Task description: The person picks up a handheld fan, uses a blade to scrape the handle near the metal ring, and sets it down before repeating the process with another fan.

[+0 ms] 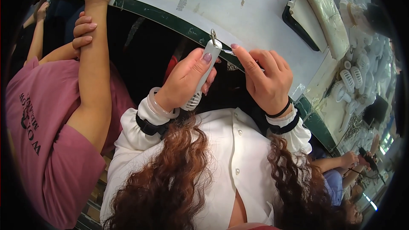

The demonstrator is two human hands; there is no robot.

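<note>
My left hand [181, 79] is closed around a white handheld fan [214, 51] just off the table's near edge. The fan is tilted, with its slotted grille [192, 101] toward me and a metal clip [213, 36] at the far end of its handle. To the right, my right hand [270, 76] pinches a thin metal tool [228, 52], its exact kind unclear. The tool's tip reaches the side of the handle near the clip end; fingers partly hide the rest of it.
The white tabletop [238, 6] has a dark green edge [166, 13]. A black-rimmed tray [304, 21] lies at right beside a curved pale strip [330, 17]. Several white fans [349, 81] crowd the far right. A person in a pink shirt [55, 136] is close on my left.
</note>
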